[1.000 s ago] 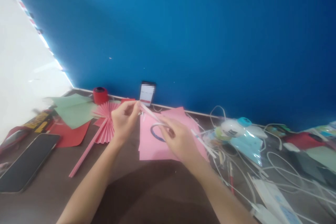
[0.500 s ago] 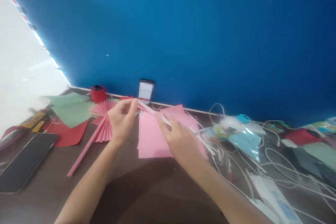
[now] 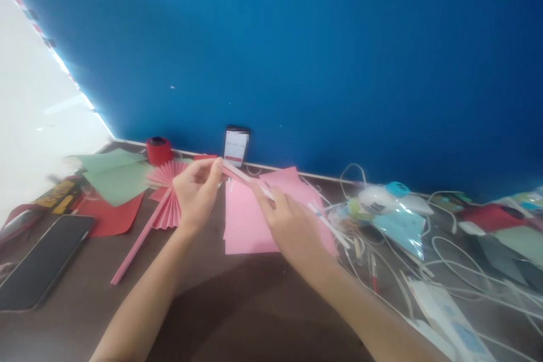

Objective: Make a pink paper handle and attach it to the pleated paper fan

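Note:
A narrow folded strip of pink paper (image 3: 237, 174) stretches between my hands, with a white edge along it. My left hand (image 3: 197, 189) pinches its left end between thumb and fingers. Farther along, my right hand (image 3: 292, 226) is closed on the strip, its fingers partly hiding it. Beneath lies a stack of pink paper sheets (image 3: 250, 232), partly covered by my right hand. Just left of my left hand, a pleated pink paper fan (image 3: 167, 215) with a long folded strip rests on the table, its right side hidden by that hand.
A phone (image 3: 236, 147) leans against the blue wall (image 3: 297, 56). A roll of red tape (image 3: 158, 151), green paper (image 3: 116, 178), red paper (image 3: 114, 215) and a dark phone (image 3: 46, 263) lie left. At right are white cables (image 3: 458, 263), a plastic packet (image 3: 401, 232) and a power strip (image 3: 449, 317).
Both hands keep nearly the same hold on the folded pink strip. The view has shifted very slightly; nothing was let go or newly taken.

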Tool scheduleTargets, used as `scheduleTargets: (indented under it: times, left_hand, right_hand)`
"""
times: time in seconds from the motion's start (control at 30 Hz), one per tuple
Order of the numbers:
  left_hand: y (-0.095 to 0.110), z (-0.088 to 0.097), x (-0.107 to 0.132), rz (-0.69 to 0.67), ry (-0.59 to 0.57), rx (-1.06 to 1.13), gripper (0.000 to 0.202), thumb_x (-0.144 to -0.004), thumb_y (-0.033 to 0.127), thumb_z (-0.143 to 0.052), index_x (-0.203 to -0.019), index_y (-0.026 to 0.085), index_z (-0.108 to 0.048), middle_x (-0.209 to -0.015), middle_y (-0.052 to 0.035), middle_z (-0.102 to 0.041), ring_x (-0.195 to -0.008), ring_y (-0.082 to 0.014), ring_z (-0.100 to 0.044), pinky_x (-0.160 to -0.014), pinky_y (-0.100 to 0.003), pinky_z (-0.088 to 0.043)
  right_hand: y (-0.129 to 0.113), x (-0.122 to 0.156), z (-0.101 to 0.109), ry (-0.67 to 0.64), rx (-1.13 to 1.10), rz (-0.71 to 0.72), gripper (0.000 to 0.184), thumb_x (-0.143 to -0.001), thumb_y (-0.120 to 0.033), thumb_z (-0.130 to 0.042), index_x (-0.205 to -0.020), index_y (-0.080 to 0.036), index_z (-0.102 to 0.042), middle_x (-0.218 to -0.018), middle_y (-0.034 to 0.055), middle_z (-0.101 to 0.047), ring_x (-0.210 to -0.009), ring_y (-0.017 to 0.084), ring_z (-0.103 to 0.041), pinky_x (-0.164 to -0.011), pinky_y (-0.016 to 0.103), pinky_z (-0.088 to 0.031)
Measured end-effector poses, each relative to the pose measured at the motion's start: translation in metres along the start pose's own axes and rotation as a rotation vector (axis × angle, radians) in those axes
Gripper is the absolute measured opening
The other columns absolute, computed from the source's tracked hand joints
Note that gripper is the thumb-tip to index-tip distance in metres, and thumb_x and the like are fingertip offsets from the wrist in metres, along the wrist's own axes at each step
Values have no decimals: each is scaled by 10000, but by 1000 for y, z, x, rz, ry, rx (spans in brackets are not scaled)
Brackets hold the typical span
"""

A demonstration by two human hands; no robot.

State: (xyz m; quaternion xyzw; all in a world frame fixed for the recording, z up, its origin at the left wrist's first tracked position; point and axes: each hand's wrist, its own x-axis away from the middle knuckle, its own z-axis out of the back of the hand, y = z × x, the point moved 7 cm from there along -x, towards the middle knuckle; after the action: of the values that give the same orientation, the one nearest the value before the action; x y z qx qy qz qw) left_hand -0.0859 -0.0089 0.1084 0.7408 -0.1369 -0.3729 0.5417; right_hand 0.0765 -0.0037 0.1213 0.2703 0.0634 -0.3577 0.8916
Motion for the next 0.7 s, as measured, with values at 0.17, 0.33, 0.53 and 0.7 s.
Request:
scheduleTargets:
  times: [0.17,0.33,0.53,0.7]
  left_hand:
    - [1,-1,1,-7,-9,-2,207,-748,328,-621,-816,138,-665,-745,-39,-686,-691,-158,-666,-634,-288,-582]
    - [3,-1,1,9,-11,7,208,-743,331,-624,-806,137,-667,-736,-37,-686,-684,-157,-666,-636,-283,-581]
    - [0,-2,1,63,-24,41,223,-726,354,-640,-800,146,-669,-729,-36,-678,-674,-154,-661,-619,-271,-576]
    - [-17,-12,-3,182,-101,217,215,-735,367,-635,-755,153,-623,-720,-25,-655,-719,-154,-664,-671,-273,-556]
  right_hand:
    - [0,0,-3,-48,-1,3,587,-792,24,-432,-1339,-183,-385,-937,98,-628,-692,152,-605,-555,231,-482]
    - [0,0,-4,-47,-29,-10,578,-798,19,-435,-1339,-178,-382,-929,100,-625,-689,149,-596,-544,229,-471]
    - [-1,0,-5,-34,-62,-7,573,-795,12,-451,-1337,-161,-383,-931,105,-623,-706,158,-595,-556,240,-474]
    - [-3,-2,-9,56,-2,-24,519,-811,8,-432,-1302,-162,-434,-902,96,-630,-674,141,-578,-554,234,-454]
